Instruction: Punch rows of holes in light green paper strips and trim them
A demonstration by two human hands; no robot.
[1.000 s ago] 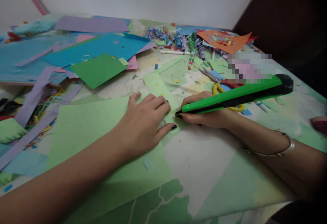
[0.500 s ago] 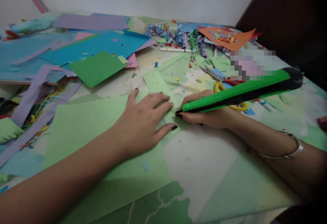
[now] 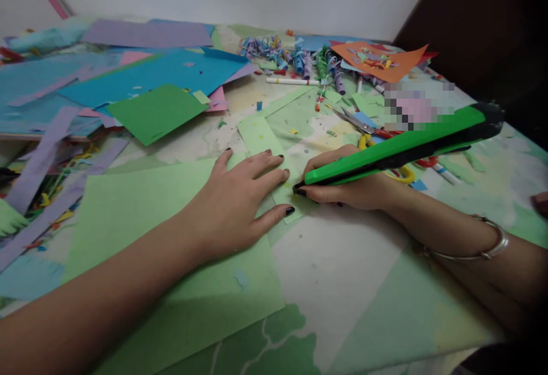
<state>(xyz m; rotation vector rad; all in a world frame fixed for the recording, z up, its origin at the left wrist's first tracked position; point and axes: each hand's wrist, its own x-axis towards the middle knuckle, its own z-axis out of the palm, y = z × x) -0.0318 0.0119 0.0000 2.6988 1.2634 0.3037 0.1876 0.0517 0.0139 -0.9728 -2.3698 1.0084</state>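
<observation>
Left hand [image 3: 237, 198] spread its fingers [image 3: 273, 181] wider over the paper strip [image 3: 263, 138], which slants away left; right hand [image 3: 349, 184] pinches the green tool [image 3: 394, 142].

The left hand [image 3: 233, 198] lies on the sheet [image 3: 141, 206] and the strip [image 3: 260, 133] to its right. Papers [image 3: 158, 109] lie behind, to the left. Scissors [image 3: 357, 123] lie behind the cutter [image 3: 398, 144], curls [image 3: 306, 67] farther back.
</observation>
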